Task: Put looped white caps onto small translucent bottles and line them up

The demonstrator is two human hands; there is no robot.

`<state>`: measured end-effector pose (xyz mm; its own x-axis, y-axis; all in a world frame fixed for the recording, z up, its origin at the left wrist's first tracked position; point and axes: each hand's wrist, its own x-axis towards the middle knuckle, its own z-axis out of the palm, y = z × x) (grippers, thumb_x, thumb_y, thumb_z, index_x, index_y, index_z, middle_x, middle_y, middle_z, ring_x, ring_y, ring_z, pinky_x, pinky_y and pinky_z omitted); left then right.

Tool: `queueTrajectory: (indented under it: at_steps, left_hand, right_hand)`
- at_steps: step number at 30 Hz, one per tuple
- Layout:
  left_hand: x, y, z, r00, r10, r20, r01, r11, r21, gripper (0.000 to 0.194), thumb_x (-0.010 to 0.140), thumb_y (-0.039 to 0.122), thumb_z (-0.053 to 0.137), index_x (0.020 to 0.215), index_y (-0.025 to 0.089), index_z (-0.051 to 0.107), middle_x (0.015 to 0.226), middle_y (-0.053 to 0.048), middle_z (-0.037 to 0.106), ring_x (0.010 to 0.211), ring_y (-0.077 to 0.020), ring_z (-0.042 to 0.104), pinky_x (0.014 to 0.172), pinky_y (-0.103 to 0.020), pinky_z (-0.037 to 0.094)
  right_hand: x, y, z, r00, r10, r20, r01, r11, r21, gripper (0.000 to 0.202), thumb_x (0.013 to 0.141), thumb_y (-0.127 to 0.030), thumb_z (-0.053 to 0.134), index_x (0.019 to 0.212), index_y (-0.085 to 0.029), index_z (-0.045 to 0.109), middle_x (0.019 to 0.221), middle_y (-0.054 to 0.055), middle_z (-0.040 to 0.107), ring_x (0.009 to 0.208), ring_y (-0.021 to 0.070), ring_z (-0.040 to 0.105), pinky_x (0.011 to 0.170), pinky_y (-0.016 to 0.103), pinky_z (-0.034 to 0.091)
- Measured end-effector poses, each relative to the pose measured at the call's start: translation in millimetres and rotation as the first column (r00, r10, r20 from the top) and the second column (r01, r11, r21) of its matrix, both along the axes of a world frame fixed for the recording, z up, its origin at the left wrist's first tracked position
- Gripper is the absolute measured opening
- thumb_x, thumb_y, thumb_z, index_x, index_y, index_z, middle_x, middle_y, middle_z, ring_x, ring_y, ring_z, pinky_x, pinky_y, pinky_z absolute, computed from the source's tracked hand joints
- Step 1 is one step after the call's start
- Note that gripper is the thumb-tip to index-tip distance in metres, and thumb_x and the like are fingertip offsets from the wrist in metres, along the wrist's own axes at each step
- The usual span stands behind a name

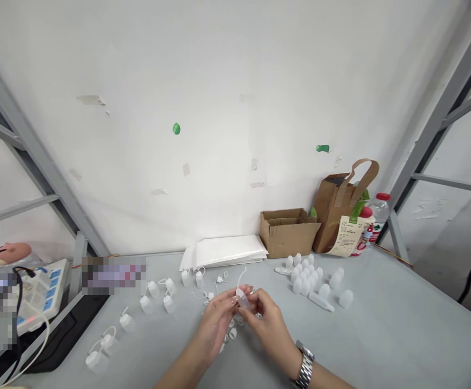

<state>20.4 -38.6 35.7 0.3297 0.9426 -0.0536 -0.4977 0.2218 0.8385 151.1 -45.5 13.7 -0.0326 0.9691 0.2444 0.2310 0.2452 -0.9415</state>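
Note:
Between both hands is a small translucent plastic bottle [244, 300] with a white cap, whose thin strap sticks up. My left hand [218, 319] has its fingers closed at the cap end. My right hand [268, 320], with a metal watch on the wrist, pinches the bottle's body from the right. Loose white caps [232, 333] with straps lie on the table below and behind the hands, partly hidden by them. To the left stand several capped bottles [169, 303]. On the right is a cluster of bottles without caps [305, 278], beside a clear plastic tube [321, 301].
White envelopes [227, 249] lie against the wall, next to an open cardboard box [290, 240]. A brown paper bag [327, 213] and bottles with red caps [381, 208] stand at the back right. A power strip [42, 294] and a black panel [67, 335] are at left.

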Motion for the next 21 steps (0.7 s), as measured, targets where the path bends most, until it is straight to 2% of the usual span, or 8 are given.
queueTrajectory:
  at_steps: [5, 12, 17, 21]
  left_hand:
    - [0.3, -0.8, -3.8, 0.999, 0.03, -0.018, -0.031, 0.999, -0.031, 0.028, 0.073, 0.025, 0.061, 0.097, 0.013, 0.067, 0.109, -0.012, 0.064, 0.115, -0.0276, 0.047, 0.102, -0.039, 0.028]
    - [5.9, -5.5, 0.1, 0.995, 0.088, -0.055, -0.092, 0.993, -0.073, 0.03, 0.069, 0.03, 0.065, 0.095, 0.014, 0.069, 0.111, -0.013, 0.064, 0.117, -0.0277, 0.046, 0.103, -0.04, 0.027]
    - [5.6, -5.3, -2.9, 0.993, 0.099, -0.059, -0.104, 0.991, -0.082, 0.028, 0.07, 0.029, 0.064, 0.094, 0.015, 0.068, 0.109, -0.011, 0.065, 0.116, -0.0264, 0.047, 0.103, -0.039, 0.028]
    - [6.2, -5.8, -5.1, 0.997, 0.073, -0.035, -0.076, 0.995, -0.064, 0.024, 0.071, 0.026, 0.062, 0.091, 0.015, 0.069, 0.107, -0.011, 0.065, 0.115, -0.0275, 0.047, 0.1, -0.039, 0.031]
  right_hand:
    - [0.3, -1.2, -1.8, 0.991, -0.04, 0.124, 0.027, 0.994, 0.107, 0.016, 0.078, -0.029, 0.055, 0.07, -0.021, 0.044, 0.068, -0.002, 0.052, 0.061, 0.0121, 0.048, 0.057, 0.023, 0.041]
    - [0.0, -1.7, -6.2, 0.951, -0.146, 0.272, 0.061, 0.953, 0.297, 0.012, 0.084, -0.026, 0.045, 0.073, -0.021, 0.046, 0.071, 0.0, 0.048, 0.06, 0.0132, 0.047, 0.057, 0.025, 0.042]
    - [0.6, -4.3, -3.9, 0.927, -0.126, 0.354, 0.014, 0.953, 0.302, 0.01, 0.084, -0.02, 0.043, 0.077, -0.021, 0.049, 0.074, 0.002, 0.049, 0.064, 0.0149, 0.049, 0.06, 0.028, 0.044]
    - [0.5, -4.8, -1.1, 0.946, -0.1, 0.309, 0.014, 0.963, 0.268, 0.007, 0.082, -0.021, 0.046, 0.077, -0.021, 0.051, 0.074, 0.001, 0.05, 0.062, 0.014, 0.048, 0.057, 0.026, 0.043]
